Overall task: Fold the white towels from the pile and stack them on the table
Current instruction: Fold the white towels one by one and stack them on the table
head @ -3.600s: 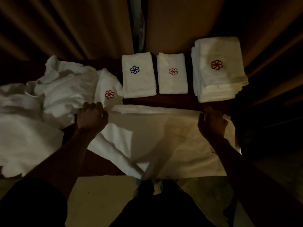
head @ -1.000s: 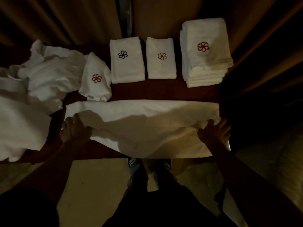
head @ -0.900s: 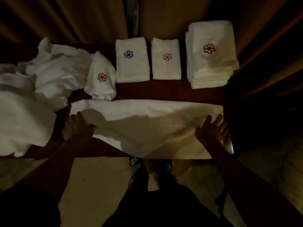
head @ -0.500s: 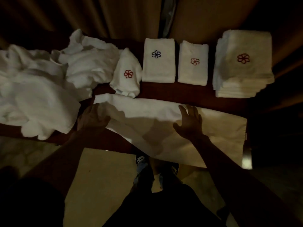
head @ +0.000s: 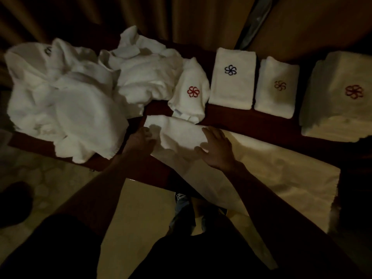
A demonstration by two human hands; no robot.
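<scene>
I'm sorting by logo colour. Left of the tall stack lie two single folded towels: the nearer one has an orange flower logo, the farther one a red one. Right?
Not quite. The head view shows the farther folded towel bears a blue flower logo, not red. The nearer folded towel, beside the tall stack, does have the orange one.

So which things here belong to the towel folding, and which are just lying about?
Job: spread towel, left hand, right hand, pile, stack, blue-logo towel, orange-logo towel, table.
Lying about: curtain, shoes.
</scene>
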